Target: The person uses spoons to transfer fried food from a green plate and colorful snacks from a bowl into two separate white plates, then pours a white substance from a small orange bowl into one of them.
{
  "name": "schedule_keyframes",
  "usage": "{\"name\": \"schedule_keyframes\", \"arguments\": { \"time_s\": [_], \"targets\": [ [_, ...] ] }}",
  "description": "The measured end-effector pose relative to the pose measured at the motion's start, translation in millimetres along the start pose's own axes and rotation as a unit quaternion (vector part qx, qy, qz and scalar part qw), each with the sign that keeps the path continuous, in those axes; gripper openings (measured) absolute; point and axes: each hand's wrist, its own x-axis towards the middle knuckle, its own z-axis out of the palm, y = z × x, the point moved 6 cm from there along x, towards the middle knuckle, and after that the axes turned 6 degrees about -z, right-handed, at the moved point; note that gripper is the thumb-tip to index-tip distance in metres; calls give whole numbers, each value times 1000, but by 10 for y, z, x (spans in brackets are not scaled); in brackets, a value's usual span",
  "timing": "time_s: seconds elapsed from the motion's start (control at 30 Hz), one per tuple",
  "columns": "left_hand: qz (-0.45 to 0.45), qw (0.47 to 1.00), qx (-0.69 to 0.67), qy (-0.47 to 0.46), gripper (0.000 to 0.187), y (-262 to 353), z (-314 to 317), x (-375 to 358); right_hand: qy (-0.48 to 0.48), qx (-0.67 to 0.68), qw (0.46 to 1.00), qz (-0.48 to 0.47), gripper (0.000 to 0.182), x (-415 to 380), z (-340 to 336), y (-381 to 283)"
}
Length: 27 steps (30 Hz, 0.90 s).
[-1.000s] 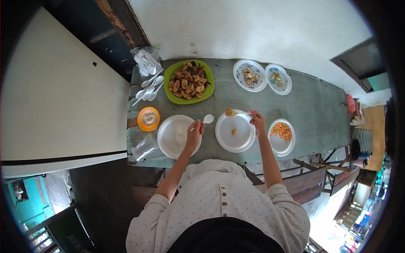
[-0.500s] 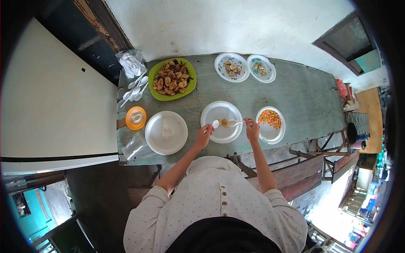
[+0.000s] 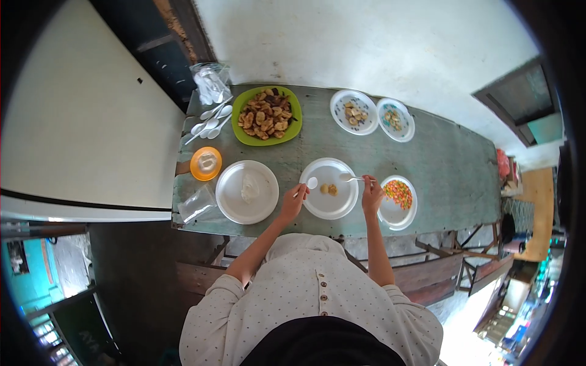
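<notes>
My left hand [image 3: 294, 202] is closed round a white plastic spoon [image 3: 312, 182], its bowl over the left part of a white plate [image 3: 328, 212]. Two or so small light-brown food pieces [image 3: 329, 190] lie in the middle of that plate. My right hand [image 3: 372, 196] grips a second white plastic spoon [image 3: 347, 177], which points left over the plate's upper right rim. Both spoons are apart from the food. Just right of my right hand stands a white plate with colourful sprinkles [image 3: 398, 194]. Left of my left hand is a white plate holding a pale creamy smear [image 3: 249, 186].
A green plate of browned fried pieces [image 3: 267, 116] stands at the back, beside loose white spoons [image 3: 210, 125] and a plastic bag [image 3: 211, 83]. Two patterned plates [image 3: 354, 126] [image 3: 395, 135] with food sit near the wall. An orange-rimmed bowl [image 3: 206, 163] and clear bag [image 3: 197, 204] lie left.
The right spoon has drawn back from the food pieces, up and to the right. The left spoon is now also apart from them. The whole view has shifted and tilted slightly.
</notes>
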Motion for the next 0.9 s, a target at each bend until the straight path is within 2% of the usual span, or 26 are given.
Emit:
{"name": "schedule_keyframes", "arguments": {
  "time_s": [0.07,0.13,0.2,0.23,0.37,0.5,0.6,0.8,0.87,0.9],
  "targets": [
    [-8,999,-25,33,31,55,-165,5,-3,94,995,29,19,160,174,-58],
    [-4,997,-43,60,30,144,-360,-17,-40,131,990,29,19,360,445,-207],
    [4,995,-59,81,29,238,-546,-20,-87,245,965,30,19,584,814,-386],
    [11,993,-63,102,30,263,-653,-30,-101,248,963,38,19,693,986,-471],
    [5,986,-72,153,31,226,-983,12,-79,351,932,30,20,1128,1712,-648],
    [-5,980,-115,160,30,369,-1105,82,-92,354,930,40,20,1349,2072,-967],
    [-7,980,-109,164,31,421,-1138,160,-143,314,938,23,20,1360,2310,-1037],
    [-24,980,-111,161,31,398,-1135,329,-81,250,965,-22,21,1379,2522,-717],
    [-26,981,-107,157,31,386,-1117,347,-163,297,941,8,21,1290,2500,-911],
    [-24,982,-106,153,31,361,-1106,364,-159,295,942,9,21,1301,2436,-984]
  ]
}}
